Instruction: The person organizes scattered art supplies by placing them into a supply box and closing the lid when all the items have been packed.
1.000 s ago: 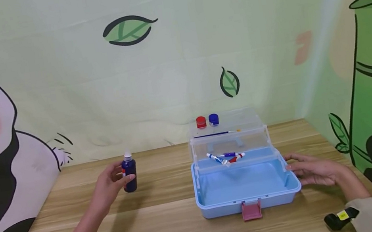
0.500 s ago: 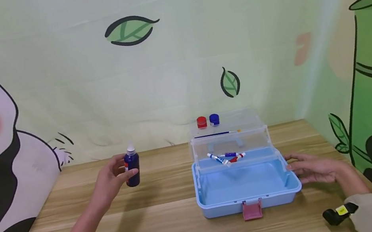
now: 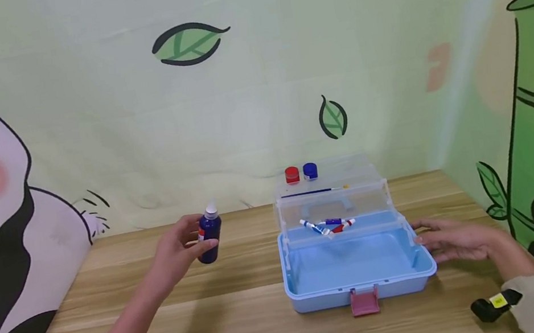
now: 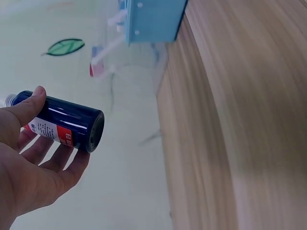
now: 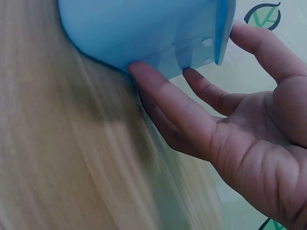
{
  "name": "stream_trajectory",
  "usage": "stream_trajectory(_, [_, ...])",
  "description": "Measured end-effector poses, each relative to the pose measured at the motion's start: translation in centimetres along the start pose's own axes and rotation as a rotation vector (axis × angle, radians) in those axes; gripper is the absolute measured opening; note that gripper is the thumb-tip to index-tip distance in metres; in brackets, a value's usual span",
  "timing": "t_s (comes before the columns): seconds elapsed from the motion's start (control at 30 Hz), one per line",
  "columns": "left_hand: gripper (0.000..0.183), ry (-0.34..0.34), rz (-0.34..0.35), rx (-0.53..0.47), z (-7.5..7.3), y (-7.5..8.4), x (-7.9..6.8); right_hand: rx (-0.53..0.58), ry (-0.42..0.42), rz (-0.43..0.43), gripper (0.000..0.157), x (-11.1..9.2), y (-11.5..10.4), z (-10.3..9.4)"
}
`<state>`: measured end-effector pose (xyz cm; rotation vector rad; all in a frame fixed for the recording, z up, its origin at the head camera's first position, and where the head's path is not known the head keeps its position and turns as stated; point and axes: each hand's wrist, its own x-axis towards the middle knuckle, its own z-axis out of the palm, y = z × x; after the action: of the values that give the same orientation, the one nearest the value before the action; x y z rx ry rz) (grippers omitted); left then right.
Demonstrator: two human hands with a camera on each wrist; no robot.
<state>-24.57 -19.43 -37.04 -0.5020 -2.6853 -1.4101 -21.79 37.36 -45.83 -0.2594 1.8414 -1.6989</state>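
My left hand holds a dark blue bottle with a pale nozzle top, thumb on one side and fingers on the other. Slightly tilted, the bottle is raised over the table, left of the box. A red and white label shows on the bottle in the left wrist view. My right hand rests its fingertips against the right side of the light blue storage box. From the right wrist view, extended fingers touch the wall of the box. The box stands open, its clear lid tipped back.
A clear tray in the box holds several small paint tubes. A paintbrush, a red-capped jar and a blue-capped jar are behind it. A pink latch hangs at the box front. A printed backdrop borders the wooden table.
My left hand has lifted the bottle and carried it right toward the box, tilting it slightly. The right hand stays at the box's side.
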Motion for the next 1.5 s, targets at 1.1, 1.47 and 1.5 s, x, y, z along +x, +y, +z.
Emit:
stream_trajectory(1.1, [0.054, -0.306, 0.223, 0.256, 3.8, 9.4, 2.2, 0.002, -0.036, 0.019, 0.079, 0.2, -0.7, 0.0])
stream_trajectory(1.47, [0.052, -0.373, 0.281, 0.298, 3.5, 10.9, 2.3, 0.024, -0.024, 0.044, 0.08, 0.3, -1.0, 0.2])
stream_trajectory(1.5, [0.052, -0.381, 0.283, 0.307, 3.4, 11.0, 2.3, 0.019, -0.02, 0.05, 0.079, 0.3, -1.1, 0.2])
